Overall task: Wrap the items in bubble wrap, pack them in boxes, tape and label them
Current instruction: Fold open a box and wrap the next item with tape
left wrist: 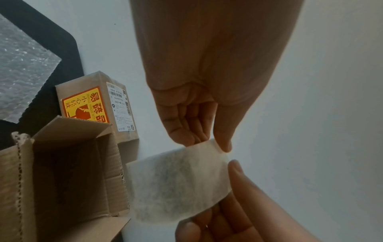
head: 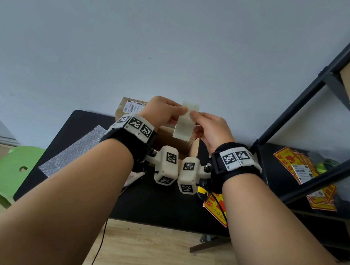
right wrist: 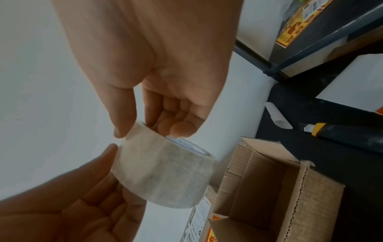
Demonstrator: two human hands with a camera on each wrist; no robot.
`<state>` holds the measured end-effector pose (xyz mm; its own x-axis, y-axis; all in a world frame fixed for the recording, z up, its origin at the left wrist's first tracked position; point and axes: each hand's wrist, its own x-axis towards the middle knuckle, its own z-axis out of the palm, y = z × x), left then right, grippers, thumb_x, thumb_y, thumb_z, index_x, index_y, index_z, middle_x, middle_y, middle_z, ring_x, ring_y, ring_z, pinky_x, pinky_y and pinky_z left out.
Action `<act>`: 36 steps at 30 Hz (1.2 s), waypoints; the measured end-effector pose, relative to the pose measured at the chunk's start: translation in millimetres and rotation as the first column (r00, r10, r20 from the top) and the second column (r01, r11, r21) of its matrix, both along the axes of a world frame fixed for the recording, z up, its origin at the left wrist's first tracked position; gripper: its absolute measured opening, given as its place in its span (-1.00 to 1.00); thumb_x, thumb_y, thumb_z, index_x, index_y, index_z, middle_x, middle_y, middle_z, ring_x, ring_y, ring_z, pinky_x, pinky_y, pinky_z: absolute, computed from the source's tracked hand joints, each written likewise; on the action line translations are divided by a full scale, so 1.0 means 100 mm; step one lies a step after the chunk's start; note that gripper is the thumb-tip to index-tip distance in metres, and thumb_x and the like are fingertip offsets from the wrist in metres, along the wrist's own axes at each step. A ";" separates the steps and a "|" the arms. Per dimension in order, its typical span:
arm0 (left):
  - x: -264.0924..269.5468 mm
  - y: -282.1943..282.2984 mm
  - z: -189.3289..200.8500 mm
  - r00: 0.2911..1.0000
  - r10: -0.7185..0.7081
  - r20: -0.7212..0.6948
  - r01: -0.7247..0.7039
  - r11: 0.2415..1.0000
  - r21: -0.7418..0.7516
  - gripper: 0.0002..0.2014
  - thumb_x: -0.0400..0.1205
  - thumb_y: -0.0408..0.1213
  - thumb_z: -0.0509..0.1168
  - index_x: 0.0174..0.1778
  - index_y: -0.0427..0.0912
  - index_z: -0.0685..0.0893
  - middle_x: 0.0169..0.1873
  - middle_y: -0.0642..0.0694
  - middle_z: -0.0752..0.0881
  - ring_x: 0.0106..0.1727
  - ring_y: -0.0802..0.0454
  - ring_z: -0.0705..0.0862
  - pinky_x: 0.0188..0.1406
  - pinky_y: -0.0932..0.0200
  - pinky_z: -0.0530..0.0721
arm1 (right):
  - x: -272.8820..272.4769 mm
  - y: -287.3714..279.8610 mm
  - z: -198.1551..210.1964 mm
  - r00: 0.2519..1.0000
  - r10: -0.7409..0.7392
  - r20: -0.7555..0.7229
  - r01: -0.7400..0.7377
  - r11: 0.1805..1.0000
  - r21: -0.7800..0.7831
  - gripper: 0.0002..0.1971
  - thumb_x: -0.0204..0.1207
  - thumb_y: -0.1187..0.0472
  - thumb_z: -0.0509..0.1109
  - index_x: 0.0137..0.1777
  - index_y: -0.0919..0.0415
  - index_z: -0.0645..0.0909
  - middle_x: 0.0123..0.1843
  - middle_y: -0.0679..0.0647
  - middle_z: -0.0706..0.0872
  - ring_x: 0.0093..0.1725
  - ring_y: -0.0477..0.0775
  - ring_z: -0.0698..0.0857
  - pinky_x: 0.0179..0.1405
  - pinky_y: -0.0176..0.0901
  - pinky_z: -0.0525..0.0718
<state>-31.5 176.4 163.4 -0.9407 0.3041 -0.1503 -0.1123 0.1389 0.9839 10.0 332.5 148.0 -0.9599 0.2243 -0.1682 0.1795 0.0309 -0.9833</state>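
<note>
Both hands hold a cream roll of tape (head: 185, 122) up in front of the wall, above an open cardboard box (head: 173, 142). My left hand (head: 181, 110) pinches the roll's upper left edge between thumb and fingers. My right hand (head: 194, 114) grips the right side. In the right wrist view its thumb lies on the outside of the roll (right wrist: 165, 173) and its fingers (right wrist: 176, 126) curl into the core. The open box (left wrist: 68, 172) shows a bare inside. A sealed box (left wrist: 97, 106) with a fragile sticker and a shipping label stands behind it.
A bubble wrap sheet (head: 75, 149) lies at the left of the black table (head: 155, 210). A utility knife (right wrist: 342, 132) and fragile stickers (head: 217, 207) lie to the right. A black shelf rack (head: 313, 110) holding more stickers (head: 298, 168) stands right, a green stool (head: 7, 173) left.
</note>
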 end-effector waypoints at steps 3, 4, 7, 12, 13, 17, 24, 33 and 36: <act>0.00 -0.01 0.01 1.000 -0.006 0.000 0.006 1.000 -0.008 -0.77 0.60 -0.26 0.45 0.06 -0.35 0.77 -0.05 -0.26 0.83 0.02 -0.18 0.82 0.18 -0.11 0.75 | -0.02 0.02 0.00 1.000 0.005 0.001 -0.005 1.000 0.009 -0.81 0.51 0.06 0.53 -0.10 0.21 0.79 -0.28 0.05 0.77 -0.25 0.09 0.66 -0.14 -0.03 0.67; -0.01 0.00 0.01 1.000 -0.008 -0.002 0.008 1.000 -0.017 -0.74 0.58 -0.27 0.47 0.11 -0.36 0.76 -0.02 -0.28 0.82 0.02 -0.18 0.81 0.19 -0.12 0.74 | -0.03 0.02 0.00 1.000 -0.006 0.012 0.006 1.000 0.017 -0.73 0.48 -0.02 0.52 -0.09 0.21 0.79 -0.21 0.12 0.80 -0.22 0.15 0.70 -0.13 0.01 0.69; 0.00 0.03 0.05 0.999 -0.040 -0.030 0.039 0.998 -0.051 -0.75 0.54 -0.38 0.49 0.12 -0.36 0.75 0.05 -0.34 0.79 0.03 -0.20 0.79 0.20 -0.08 0.74 | -0.09 0.04 0.03 0.996 -0.082 0.045 0.079 0.995 0.066 -0.55 0.41 -0.20 0.42 -0.15 0.25 0.75 -0.12 0.24 0.81 -0.20 0.23 0.77 -0.14 0.06 0.73; -0.02 0.03 0.04 1.000 -0.015 0.002 0.015 0.999 -0.047 -0.73 0.49 -0.37 0.54 0.07 -0.38 0.76 -0.01 -0.32 0.81 0.08 -0.27 0.79 0.17 -0.09 0.76 | -0.14 0.04 0.02 0.997 -0.079 0.022 0.077 0.991 0.107 -0.49 0.51 -0.09 0.41 -0.10 0.47 0.72 -0.12 0.35 0.81 -0.12 0.30 0.82 0.06 0.18 0.80; -0.03 0.03 0.02 1.000 -0.010 0.014 0.010 0.999 -0.045 -0.74 0.49 -0.36 0.55 0.05 -0.37 0.77 -0.02 -0.31 0.82 0.07 -0.25 0.79 0.16 -0.10 0.76 | -0.14 0.04 0.01 0.997 -0.072 0.024 0.069 0.992 0.102 -0.47 0.50 -0.09 0.41 -0.06 0.50 0.71 -0.05 0.38 0.81 -0.04 0.35 0.81 0.11 0.24 0.78; -0.02 0.03 0.00 1.000 0.010 0.029 -0.009 0.999 -0.037 -0.78 0.48 -0.34 0.56 -0.02 -0.34 0.78 -0.06 -0.29 0.82 0.04 -0.23 0.81 0.15 -0.10 0.76 | -0.13 0.04 -0.02 1.000 -0.016 0.026 0.013 0.995 0.098 -0.69 0.57 -0.01 0.39 -0.15 0.25 0.77 -0.03 0.31 0.83 0.04 0.34 0.80 0.18 0.25 0.75; 0.02 0.01 0.01 0.999 0.000 0.052 0.002 0.999 -0.038 -0.83 0.48 -0.40 0.54 -0.05 -0.34 0.78 -0.09 -0.27 0.83 0.01 -0.21 0.82 0.15 -0.09 0.76 | -0.10 0.08 -0.01 0.998 0.065 0.024 -0.068 0.988 0.139 -0.81 0.64 0.17 0.38 -0.18 0.15 0.74 -0.18 0.08 0.78 -0.19 0.05 0.69 -0.08 -0.06 0.63; 0.10 0.00 0.13 1.000 0.004 0.003 -0.004 0.996 -0.092 -0.81 0.50 -0.40 0.53 -0.02 -0.38 0.78 -0.04 -0.37 0.80 0.01 -0.24 0.80 0.06 0.01 0.80 | -0.02 0.04 0.06 0.998 -0.012 0.059 0.007 0.996 0.092 -0.86 0.35 0.23 0.41 -0.29 0.30 0.75 -0.33 0.15 0.73 -0.32 0.12 0.70 -0.12 0.00 0.65; 0.13 0.03 0.17 0.999 0.010 -0.044 -0.016 0.991 -0.132 -0.84 0.47 -0.38 0.56 -0.10 -0.34 0.79 -0.07 -0.39 0.80 -0.09 -0.20 0.79 0.12 -0.09 0.77 | -0.01 0.00 0.08 0.996 -0.066 0.058 0.061 0.994 0.095 -0.84 0.26 0.15 0.32 -0.36 0.22 0.67 -0.40 0.09 0.67 -0.33 0.11 0.66 -0.15 0.02 0.61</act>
<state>-18.6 178.9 180.3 -0.9510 0.2720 -0.1472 -0.0724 0.2669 0.9610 9.5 332.2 156.2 -0.9318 0.3020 -0.2016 0.2435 0.1081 -0.9639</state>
